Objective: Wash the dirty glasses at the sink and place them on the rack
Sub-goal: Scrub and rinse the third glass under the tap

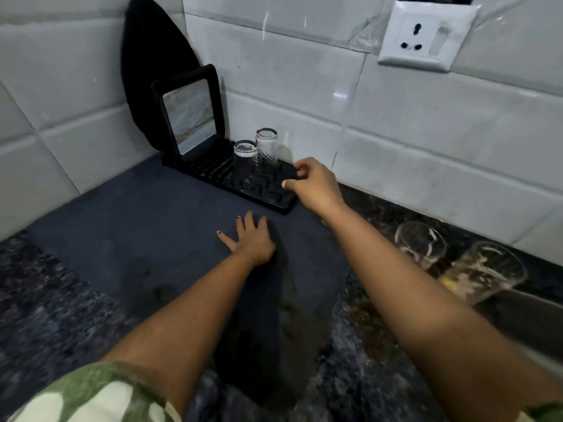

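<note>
Broadly, from largest to smallest. Dark blue-grey drying mat (146,239) spread over speckled dark granite counter (39,300); left hand (249,239) pressed flat on it, fingers (240,225) splayed fully open, holding nothing. Black ridged plastic drying rack (262,190) beyond those fingertips, against the white tiled wall (396,153), with a black-framed rectangular tray (189,114) propped upright at its far end. Right hand (316,187) poised over the rack's near end, fingers (300,172) loosely curled and partly open, thumb out, nothing visibly held; contact with the rack not clear.

Two clear upturned drinking glasses: taller patterned one (266,146) and shorter plain one (244,153), side by side on the rack, just past the right fingertips and apart from them. Two clear dirty tumblers streaked with whitish and yellow residue, nearer (484,272) and farther (422,243), upright on the counter behind the right wrist, well outside either hand's reach as posed.

Handling, by judgement: rigid, light, brittle glass; slick when wet or soapy; liable to chip against granite or a neighbouring glass. Best taken around the mid-wall with thumb opposing fingers, not pinched at the thin rim; residue inside likely greasy, so firmer wrap advisable. Sink not in view.
</note>
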